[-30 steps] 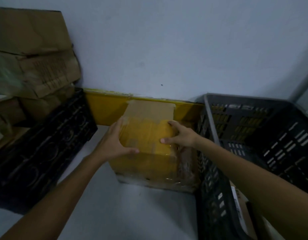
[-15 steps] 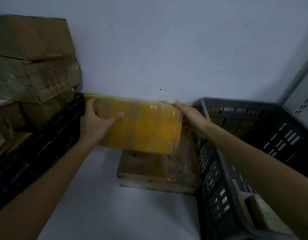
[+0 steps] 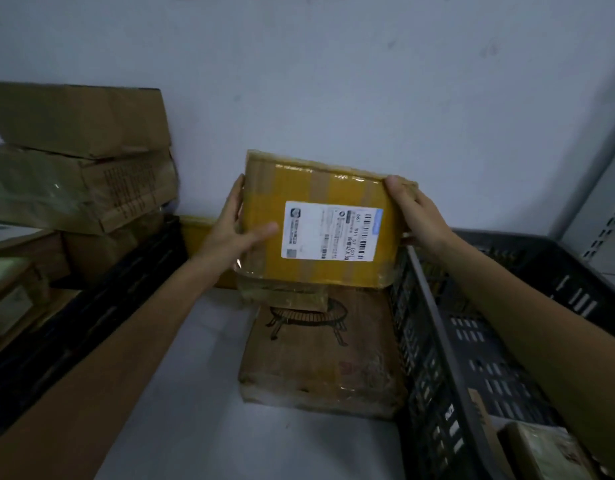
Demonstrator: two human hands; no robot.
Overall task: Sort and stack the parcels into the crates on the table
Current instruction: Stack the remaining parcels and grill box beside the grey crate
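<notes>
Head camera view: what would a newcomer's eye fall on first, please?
First, the yellow taped parcel held up in the middle, its white label facing the camera, with the left hand and the right hand gripping its two sides. Below it a brown box with a line drawing lies on the table, between the black crate at the left and the grey crate at the right.

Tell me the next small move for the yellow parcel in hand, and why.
Probably carry the yellow parcel right, over the rim of the grey crate, and lower it in. The left hand and right hand grip its sides, it is held above the brown box, and the crate shows bare floor.
</notes>
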